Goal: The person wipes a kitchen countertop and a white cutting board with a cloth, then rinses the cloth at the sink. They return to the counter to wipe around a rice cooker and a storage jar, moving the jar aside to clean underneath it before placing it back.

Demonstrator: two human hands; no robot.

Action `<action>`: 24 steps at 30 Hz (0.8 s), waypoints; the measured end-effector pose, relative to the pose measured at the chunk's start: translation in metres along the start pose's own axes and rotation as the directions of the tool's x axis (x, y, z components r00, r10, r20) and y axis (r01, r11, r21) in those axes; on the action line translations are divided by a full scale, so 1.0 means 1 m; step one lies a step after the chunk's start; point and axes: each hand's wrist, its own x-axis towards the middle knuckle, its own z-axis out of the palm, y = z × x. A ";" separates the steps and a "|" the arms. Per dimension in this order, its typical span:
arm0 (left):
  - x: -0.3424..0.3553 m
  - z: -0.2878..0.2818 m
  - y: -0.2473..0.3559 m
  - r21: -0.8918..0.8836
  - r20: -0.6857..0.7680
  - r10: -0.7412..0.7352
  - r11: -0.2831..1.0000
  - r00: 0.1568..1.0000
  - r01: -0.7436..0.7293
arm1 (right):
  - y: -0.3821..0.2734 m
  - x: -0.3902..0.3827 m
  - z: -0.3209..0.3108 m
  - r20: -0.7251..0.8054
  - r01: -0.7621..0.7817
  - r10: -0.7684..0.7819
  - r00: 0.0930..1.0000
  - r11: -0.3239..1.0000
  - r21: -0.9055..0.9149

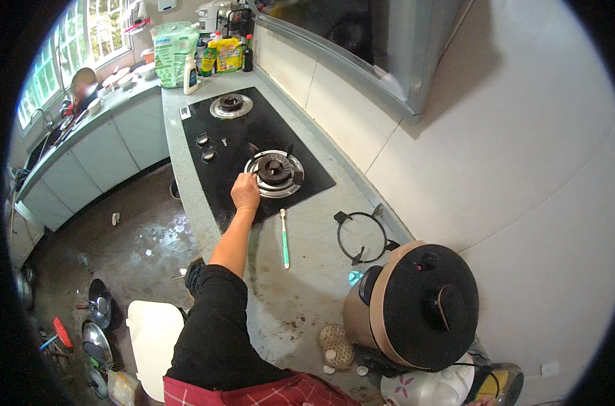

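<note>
My left hand (pixel 245 192) reaches forward, its fingers closed at the near left edge of the front gas burner (pixel 274 170). Whatever is between those fingertips is too small to make out. The burner sits in a shiny round drip ring with dark prongs, on a black glass cooktop (pixel 233 139). Close by on the counter lies a toothbrush (pixel 285 240) with a green and white handle. A black pot support ring (pixel 339 233) rests right of it. At the lower right edge, a bit of my right hand (pixel 482 402) shows; its fingers are mostly cut off.
A large black-lidded cooker (pixel 432 304) stands at the counter's right, beside a woven pad (pixel 336 345). Above hangs a grey range hood (pixel 361 47). Bottles and bags (pixel 175 51) crowd the far end. Pans (pixel 100 303) and a cream panel (pixel 155 338) are down left.
</note>
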 end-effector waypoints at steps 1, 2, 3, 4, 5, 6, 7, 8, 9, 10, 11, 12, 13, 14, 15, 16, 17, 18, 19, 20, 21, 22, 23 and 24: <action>-0.003 0.001 -0.004 0.010 0.008 -0.008 1.000 1.000 0.008 | 0.002 -0.001 0.002 -0.007 -0.007 0.007 1.000 1.000 0.006; -0.006 0.003 -0.009 0.021 0.016 -0.016 1.000 1.000 0.015 | 0.005 0.000 0.006 -0.016 -0.020 0.020 1.000 1.000 0.001; -0.004 0.004 -0.009 -0.001 0.027 -0.034 0.999 0.999 0.034 | 0.005 -0.001 0.011 -0.018 -0.027 0.027 0.999 1.000 0.007; -0.003 0.002 -0.011 -0.025 0.071 -0.020 0.999 0.997 0.022 | 0.004 -0.002 0.022 -0.055 -0.022 0.021 0.998 1.000 -0.023; 0.000 0.000 -0.015 -0.048 0.116 -0.005 0.999 0.993 0.011 | 0.006 0.004 0.018 -0.052 -0.036 0.034 0.998 0.998 -0.049; 0.004 -0.003 -0.017 -0.077 0.154 0.013 0.997 0.988 -0.001 | 0.007 0.009 0.014 -0.047 -0.046 0.043 0.998 0.997 -0.069; 0.008 -0.008 -0.020 -0.122 0.234 0.050 0.992 0.971 -0.021 | 0.010 0.013 0.011 -0.043 -0.056 0.052 0.998 0.994 -0.089; 0.016 -0.012 -0.025 -0.183 0.318 0.096 0.982 0.943 -0.038 | 0.012 0.017 0.009 -0.079 -0.057 0.046 0.996 0.989 -0.134; 0.024 -0.016 -0.028 -0.151 0.399 0.110 0.987 0.911 -0.053 | 0.012 0.015 0.017 -0.114 -0.060 0.040 0.993 0.982 -0.181; 0.032 -0.018 -0.030 -0.120 0.478 0.120 0.990 0.870 -0.071 | 0.012 0.014 0.022 -0.150 -0.066 0.032 0.988 0.972 -0.227; 0.037 -0.020 -0.033 -0.131 0.489 0.123 0.989 0.863 -0.067 | 0.011 0.013 0.023 -0.144 -0.061 0.026 0.989 0.968 -0.244; 0.042 -0.021 -0.035 -0.143 0.502 0.128 0.988 0.856 -0.064 | 0.010 0.013 0.022 -0.139 -0.055 0.019 0.990 0.964 -0.262; 0.048 -0.024 -0.039 -0.118 0.554 0.110 0.992 0.825 -0.052 | 0.009 0.011 0.023 -0.135 -0.050 0.012 0.991 0.959 -0.279; 0.054 -0.021 -0.047 -0.087 0.575 0.110 0.994 0.811 -0.072 | 0.009 0.010 0.027 -0.124 -0.048 0.010 0.992 0.952 -0.303; 0.058 -0.020 -0.052 -0.072 0.570 0.114 0.993 0.814 -0.088 | 0.006 0.003 0.034 -0.117 -0.046 0.007 0.993 0.941 -0.335; 0.063 -0.017 -0.055 -0.058 0.565 0.118 0.993 0.817 -0.104 | 0.004 0.000 0.038 -0.109 -0.045 0.005 0.994 0.929 -0.367; 0.066 -0.012 -0.056 -0.043 0.570 0.108 0.994 0.815 -0.102 | 0.007 0.018 0.020 0.270 0.228 -0.128 0.954 0.895 -0.382; 0.067 -0.006 -0.055 -0.016 0.586 0.077 0.996 0.807 -0.084 | 0.009 0.035 0.007 0.610 0.481 -0.224 0.760 0.825 -0.297; 0.066 0.000 -0.055 0.011 0.601 0.046 0.998 0.798 -0.066 | 0.009 0.045 -0.009 0.597 0.495 -0.239 0.766 0.812 -0.310; 0.068 0.001 -0.052 0.044 0.612 0.020 0.997 0.791 -0.059 | 0.009 0.034 0.010 0.585 0.501 -0.251 0.771 0.806 -0.315; 0.070 -0.001 -0.050 0.077 0.611 -0.006 0.996 0.792 -0.052 | 0.009 0.016 0.025 0.207 0.262 -0.189 0.960 0.869 -0.419; 0.071 -0.003 -0.051 0.088 0.613 -0.010 0.995 0.790 -0.055 | 0.008 -0.001 0.044 -0.207 -0.004 -0.090 0.974 0.910 -0.415; 0.071 -0.003 -0.051 0.087 0.616 -0.011 0.995 0.787 -0.055 | 0.007 -0.003 0.042 -0.198 0.009 -0.104 0.975 0.904 -0.427; 0.071 -0.002 -0.049 0.087 0.620 -0.011 0.995 0.785 -0.054 | 0.007 -0.004 0.038 -0.188 0.023 -0.117 0.975 0.899 -0.438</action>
